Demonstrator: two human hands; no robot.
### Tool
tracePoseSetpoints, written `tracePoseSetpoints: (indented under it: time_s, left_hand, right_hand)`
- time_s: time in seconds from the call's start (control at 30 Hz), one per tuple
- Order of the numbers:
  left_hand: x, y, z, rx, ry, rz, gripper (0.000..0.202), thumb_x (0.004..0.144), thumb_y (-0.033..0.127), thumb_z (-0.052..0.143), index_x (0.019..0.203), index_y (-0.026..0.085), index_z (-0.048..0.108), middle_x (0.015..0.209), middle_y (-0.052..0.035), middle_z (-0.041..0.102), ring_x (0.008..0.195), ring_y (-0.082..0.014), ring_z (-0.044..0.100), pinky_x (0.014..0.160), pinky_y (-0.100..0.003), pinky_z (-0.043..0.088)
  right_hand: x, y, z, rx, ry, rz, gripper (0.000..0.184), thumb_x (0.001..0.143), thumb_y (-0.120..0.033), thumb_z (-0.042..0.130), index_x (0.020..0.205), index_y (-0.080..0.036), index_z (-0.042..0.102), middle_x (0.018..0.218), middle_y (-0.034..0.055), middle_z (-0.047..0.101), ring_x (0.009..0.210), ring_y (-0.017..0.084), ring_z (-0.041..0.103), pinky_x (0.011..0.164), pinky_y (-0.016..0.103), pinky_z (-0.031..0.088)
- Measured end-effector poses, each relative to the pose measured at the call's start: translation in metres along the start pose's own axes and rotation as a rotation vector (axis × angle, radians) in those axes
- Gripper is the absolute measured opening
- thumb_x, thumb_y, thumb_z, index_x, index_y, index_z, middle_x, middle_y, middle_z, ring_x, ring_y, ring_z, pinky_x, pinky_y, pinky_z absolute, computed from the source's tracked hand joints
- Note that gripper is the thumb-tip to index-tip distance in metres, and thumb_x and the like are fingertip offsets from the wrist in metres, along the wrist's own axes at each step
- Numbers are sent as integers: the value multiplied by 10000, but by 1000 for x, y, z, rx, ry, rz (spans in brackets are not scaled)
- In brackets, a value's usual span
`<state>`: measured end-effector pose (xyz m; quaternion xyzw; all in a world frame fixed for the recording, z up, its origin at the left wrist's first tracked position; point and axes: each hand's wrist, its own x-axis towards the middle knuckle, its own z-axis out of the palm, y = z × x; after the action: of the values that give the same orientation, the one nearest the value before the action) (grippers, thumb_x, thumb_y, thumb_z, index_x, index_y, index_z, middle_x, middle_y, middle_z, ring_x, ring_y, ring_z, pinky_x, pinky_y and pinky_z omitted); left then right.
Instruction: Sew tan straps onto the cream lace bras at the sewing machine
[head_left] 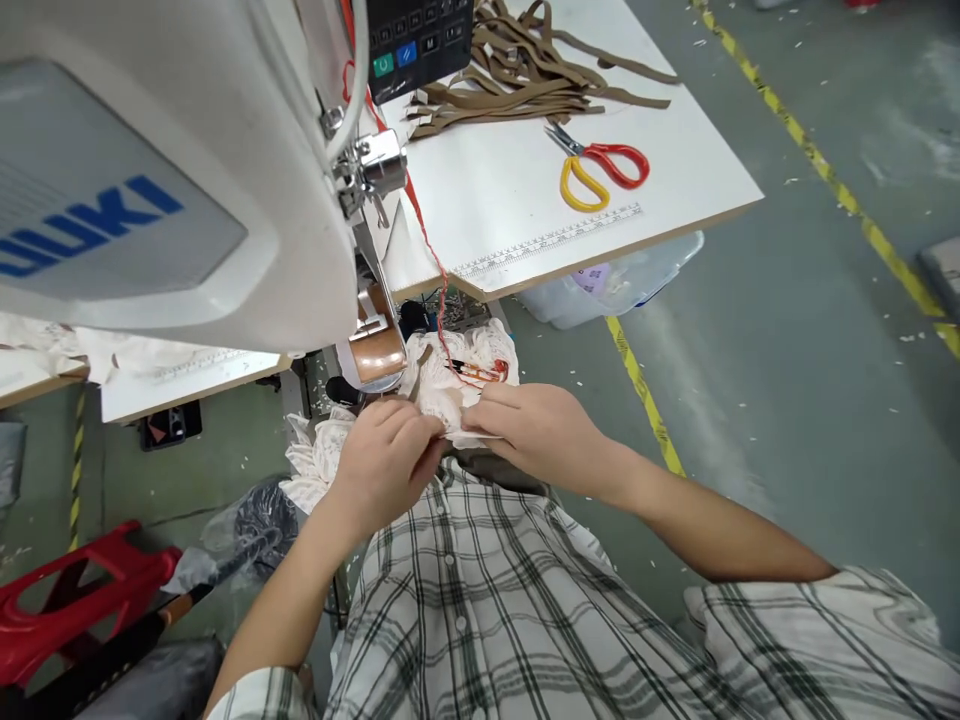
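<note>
My left hand (394, 455) is closed, its fingers pinching the edge of a pale piece of fabric (448, 410) in front of my body. From the other side my right hand (536, 430) grips the same fabric, thumb and fingers pressed together. A thin pale edge shows between the two hands. Just beyond lies more white lacy fabric (499, 345) with a small red-handled tool (491, 372) on it, tied to a red cord (442, 310). The sewing machine's copper-coloured arm end (377, 357) is just past my left hand.
The white sewing machine head (172, 180) fills the upper left. On the white table (510, 220) lie brown straps (517, 75) and red-and-yellow scissors (596, 165). A clear plastic bin (615, 285) is below its edge. Lacy pieces (322, 455) hang at left, near a red stool (82, 580).
</note>
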<state>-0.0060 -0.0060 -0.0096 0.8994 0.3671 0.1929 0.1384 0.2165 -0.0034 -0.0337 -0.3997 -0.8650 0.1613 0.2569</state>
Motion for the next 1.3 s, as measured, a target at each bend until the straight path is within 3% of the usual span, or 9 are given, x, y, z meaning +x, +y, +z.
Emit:
tracePoseSetpoints:
  time_s: [0.1,0.2,0.73,0.83,0.9,0.97,1.07,1.2,1.3]
  left_hand:
    - [-10,-2,9,100,238,151,172,836,90,644,852,230,547,627,32,581,631,-148,558,634,-290,459]
    - [-16,0,15,160,366,211,232,810,50,663,832,248,545,559,70,523,566,-123,530,606,-268,446]
    - [-27,1,21,82,395,132,216,815,65,673,878,238,560,571,58,562,586,-127,571,593,-258,469]
    - [-32,5,25,-93,348,-36,145,850,105,639,883,226,566,664,21,609,634,-129,591,591,-248,452]
    - [-35,10,28,-319,279,-290,51,895,194,611,894,219,566,723,1,623,644,-129,594,592,-246,453]
    - [-38,16,30,-713,130,-558,153,926,356,589,929,204,572,767,-26,638,649,-142,602,592,-260,471]
    - [-42,24,35,-1312,-73,-785,381,917,554,554,913,174,592,680,-19,607,526,-115,529,507,-242,429]
    - [-55,30,48,-1522,101,-1030,334,866,485,686,838,174,568,443,118,336,346,-30,205,391,-180,228]
    - [-77,32,60,-1569,237,-1113,349,783,418,794,812,167,552,512,94,424,393,-37,335,431,-180,313]
  right_hand:
    - [-5,-2,6,-56,147,-21,235,919,-139,509,724,-211,619,597,-7,509,559,130,401,540,299,247]
    - [-7,-5,12,-2,217,-4,241,922,-161,518,712,-231,613,559,-18,491,535,127,384,540,295,250]
    - [-7,-13,19,44,268,4,233,929,-178,525,718,-234,609,579,-13,551,533,123,450,540,286,287]
    - [-7,-13,20,64,267,11,227,924,-162,526,718,-225,596,581,-16,527,534,124,439,538,285,284]
    - [-7,-13,23,84,264,14,215,926,-166,530,727,-215,597,596,-13,523,542,126,434,539,288,282]
    - [-8,-14,26,99,259,10,212,934,-194,542,731,-204,602,615,-10,526,556,127,440,543,289,282]
    - [-10,-15,31,122,196,-14,215,956,-251,536,765,-203,623,657,-5,549,588,130,463,557,282,297]
    - [-24,-9,32,204,59,22,222,928,-355,590,1066,-186,630,942,64,645,867,183,577,753,293,447]
    - [-58,3,43,231,95,152,518,871,-469,653,1270,-157,545,1237,148,586,1152,261,537,988,396,453]
